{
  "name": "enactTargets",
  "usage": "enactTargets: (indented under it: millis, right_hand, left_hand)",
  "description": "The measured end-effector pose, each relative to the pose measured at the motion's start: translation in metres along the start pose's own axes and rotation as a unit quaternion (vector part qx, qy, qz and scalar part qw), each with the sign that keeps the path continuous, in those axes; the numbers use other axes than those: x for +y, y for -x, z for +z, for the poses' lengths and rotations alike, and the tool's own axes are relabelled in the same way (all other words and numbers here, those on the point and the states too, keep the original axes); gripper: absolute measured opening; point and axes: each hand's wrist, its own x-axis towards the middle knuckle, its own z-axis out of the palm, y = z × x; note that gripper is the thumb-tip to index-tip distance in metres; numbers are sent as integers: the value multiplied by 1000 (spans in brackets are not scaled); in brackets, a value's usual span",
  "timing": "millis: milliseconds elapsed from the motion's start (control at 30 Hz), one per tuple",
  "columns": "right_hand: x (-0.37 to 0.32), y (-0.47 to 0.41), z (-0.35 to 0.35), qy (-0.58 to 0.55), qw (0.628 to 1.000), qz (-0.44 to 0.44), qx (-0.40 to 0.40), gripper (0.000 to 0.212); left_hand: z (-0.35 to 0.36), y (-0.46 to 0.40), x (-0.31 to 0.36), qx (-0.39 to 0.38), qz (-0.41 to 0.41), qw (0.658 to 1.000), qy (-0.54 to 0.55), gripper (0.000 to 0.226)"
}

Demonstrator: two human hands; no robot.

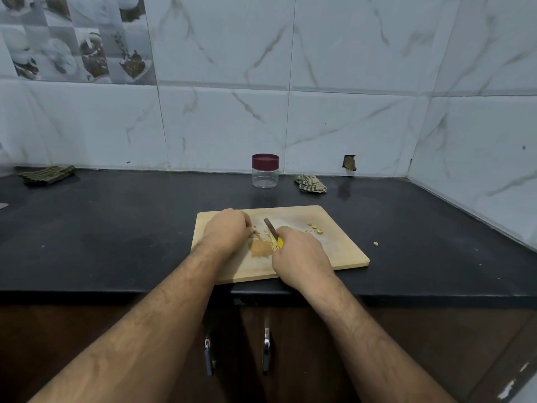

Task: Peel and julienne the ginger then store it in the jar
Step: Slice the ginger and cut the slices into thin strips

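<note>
A wooden cutting board point(334, 245) lies on the black counter. My left hand point(228, 229) rests on its left part, fingers curled over a small piece of ginger point(255, 234) that is mostly hidden. My right hand point(299, 251) grips a knife point(270, 226) with a yellow handle, its dark blade pointing away over the board. A heap of cut ginger point(260, 248) lies between the hands. Small ginger bits point(315, 228) sit at the board's far right. A clear jar point(265, 171) with a maroon lid, shut, stands at the back by the wall.
A crumpled checked cloth point(309, 184) lies right of the jar, a folded dark cloth point(46, 174) at the far left. One ginger bit point(375, 243) lies on the counter point(116, 228) right of the board. Tiled walls close the back and right sides.
</note>
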Motion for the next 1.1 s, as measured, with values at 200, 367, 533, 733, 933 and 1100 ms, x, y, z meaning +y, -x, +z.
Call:
enactTargets:
  millis: [200,367,533,733,933,1100]
  right_hand:
    - [-2,6,-3,3,1000,-5,3,42]
    - [1,10,-9,4,1000,-4,9,41]
    - [3,13,-13,7,1000,-2,11,43]
    - [5,15,-15,9,1000,-5,7,46]
    - [5,19,-14,23,1000,-3,-12,45]
    - [6,20,-14,18,999,-1,-30,52]
  left_hand:
    - [-1,13,0,60,48,996,-47,18]
    - [-7,26,0,83,33,996,11,24]
    - [-14,33,-5,94,16,995,24,27]
    - [-24,29,-5,-43,6,994,102,33]
    - [-18,23,-3,-58,-33,986,155,34]
    - [-12,21,-5,-49,-66,981,178,29]
